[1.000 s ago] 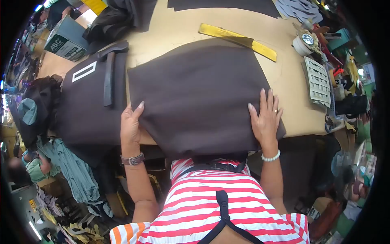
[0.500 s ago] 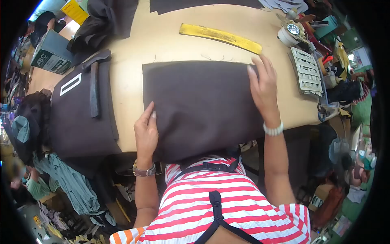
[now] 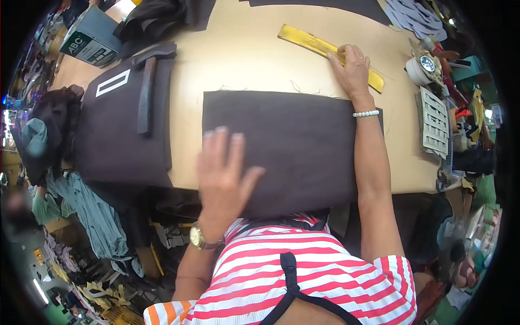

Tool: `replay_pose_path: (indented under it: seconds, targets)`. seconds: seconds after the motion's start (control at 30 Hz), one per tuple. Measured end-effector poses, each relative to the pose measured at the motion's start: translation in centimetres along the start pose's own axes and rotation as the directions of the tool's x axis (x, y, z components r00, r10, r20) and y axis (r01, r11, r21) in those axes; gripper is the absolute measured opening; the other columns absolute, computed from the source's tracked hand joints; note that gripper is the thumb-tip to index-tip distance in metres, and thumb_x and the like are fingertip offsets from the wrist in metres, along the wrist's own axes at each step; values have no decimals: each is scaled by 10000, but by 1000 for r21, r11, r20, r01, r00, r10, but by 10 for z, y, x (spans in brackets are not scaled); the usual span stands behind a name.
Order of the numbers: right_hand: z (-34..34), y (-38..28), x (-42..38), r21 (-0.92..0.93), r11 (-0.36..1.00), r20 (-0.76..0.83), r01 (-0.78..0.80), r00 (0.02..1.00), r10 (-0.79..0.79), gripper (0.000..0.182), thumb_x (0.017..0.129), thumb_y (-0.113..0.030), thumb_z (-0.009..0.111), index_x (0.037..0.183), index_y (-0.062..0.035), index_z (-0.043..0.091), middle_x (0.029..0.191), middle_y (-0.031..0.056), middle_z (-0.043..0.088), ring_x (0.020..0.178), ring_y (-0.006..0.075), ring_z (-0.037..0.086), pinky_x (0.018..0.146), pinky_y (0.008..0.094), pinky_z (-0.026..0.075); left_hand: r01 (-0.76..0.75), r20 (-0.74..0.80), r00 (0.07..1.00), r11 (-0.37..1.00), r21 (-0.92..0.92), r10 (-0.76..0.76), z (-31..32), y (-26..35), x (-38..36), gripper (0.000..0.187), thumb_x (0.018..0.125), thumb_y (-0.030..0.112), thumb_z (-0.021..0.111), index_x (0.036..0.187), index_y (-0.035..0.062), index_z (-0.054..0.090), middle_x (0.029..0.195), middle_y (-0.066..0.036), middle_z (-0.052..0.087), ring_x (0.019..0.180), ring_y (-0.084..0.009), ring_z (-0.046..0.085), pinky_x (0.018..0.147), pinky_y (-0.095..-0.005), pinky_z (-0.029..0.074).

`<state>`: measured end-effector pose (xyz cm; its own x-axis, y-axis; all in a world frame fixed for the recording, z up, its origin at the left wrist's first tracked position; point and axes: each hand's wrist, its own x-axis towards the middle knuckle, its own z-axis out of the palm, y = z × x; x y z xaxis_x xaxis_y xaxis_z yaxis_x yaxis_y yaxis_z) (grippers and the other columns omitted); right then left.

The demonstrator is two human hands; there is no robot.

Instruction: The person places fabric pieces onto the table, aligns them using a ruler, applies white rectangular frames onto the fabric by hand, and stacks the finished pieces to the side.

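A dark brown cloth panel (image 3: 292, 146) lies on the table in front of me, its near edge against my body. My left hand (image 3: 222, 173), blurred by motion, is spread over the panel's left side with nothing in it. My right hand (image 3: 353, 73) reaches past the panel's far edge. Its fingers and thumb close around the middle of a worn yellow ruler-like strip (image 3: 303, 39), which lies slanted on the table.
At left, a hammer (image 3: 146, 97) and a white rectangular frame (image 3: 112, 83) rest on more dark cloth (image 3: 119, 135). A tin marked ABC (image 3: 91, 38) stands behind. At right are a slotted pale card stack (image 3: 434, 119) and a round dial (image 3: 427, 64).
My right hand has gone from the panel's right edge to the yellow strip and closed on it. My left hand has moved from the left edge onto the panel. The view has turned.
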<state>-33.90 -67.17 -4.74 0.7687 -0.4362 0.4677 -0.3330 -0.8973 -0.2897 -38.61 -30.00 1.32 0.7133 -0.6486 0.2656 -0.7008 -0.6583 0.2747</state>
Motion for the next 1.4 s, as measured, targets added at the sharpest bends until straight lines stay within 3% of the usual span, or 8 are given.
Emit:
replay_pose_path:
  seconds: [0.13,0.47,0.6,0.73,0.87,1.03,1.23,1.4]
  targets:
    - [4,4,7,97,987,-190,125,976,-104,341,779,-274,702,1046,-98,584,951,50,615,951,242,595,849,408,423,-355,236,877,895,-269,419,40,31,12,910,696,681,623,1407,156,405,1486,-191,282,1386,-386,223,1073,-617,174]
    - [-100,-65,15,332,883,-398,333,898,-190,198,842,-51,636,1039,-40,634,808,92,597,685,196,602,626,296,489,-322,358,849,917,-237,390,48,42,9,923,694,552,709,1445,170,332,1503,-193,238,1395,-380,200,1045,-647,207]
    - [-149,-112,-12,324,887,-279,330,929,-244,216,822,46,618,1028,-17,624,760,83,538,640,159,537,564,282,435,-320,323,855,903,-285,405,49,37,9,970,678,509,743,1462,161,291,1510,-196,212,1400,-382,190,1045,-638,215]
    - [-153,-132,-51,495,834,-105,245,969,-222,229,771,78,630,984,-3,615,822,129,585,698,258,588,618,333,465,-363,290,853,892,-268,434,51,35,6,965,709,527,710,1459,111,270,1499,-204,217,1396,-367,187,1048,-627,219]
    - [-120,-132,-84,358,906,12,225,969,-245,260,769,2,665,1024,-8,615,956,150,607,893,320,601,805,405,462,-329,131,906,864,-380,403,54,37,-1,819,742,493,698,1373,58,409,1427,-218,345,1348,-362,295,1041,-561,284]
    - [-108,-110,-151,313,940,-33,-132,988,150,353,835,-70,639,1174,1,570,1224,194,527,1152,361,496,985,440,378,-334,-87,940,837,-434,330,49,31,-1,639,751,425,713,1217,14,562,1320,-219,482,1275,-375,405,1019,-505,344]
    - [-106,-63,-205,-4,927,8,-376,927,376,508,960,-181,474,1403,10,317,1399,227,391,1314,384,345,1103,470,234,65,32,998,995,-77,-63,44,-9,14,905,816,452,653,1450,-25,218,1474,-275,246,1383,-431,204,1101,-544,183]
    - [-99,-45,-190,-73,954,100,-292,949,298,521,959,-198,465,1415,-3,306,1416,204,387,1337,384,323,1097,509,240,169,1,986,981,-92,-169,50,-5,10,895,833,437,638,1435,-68,210,1455,-302,262,1376,-436,215,1107,-536,173]
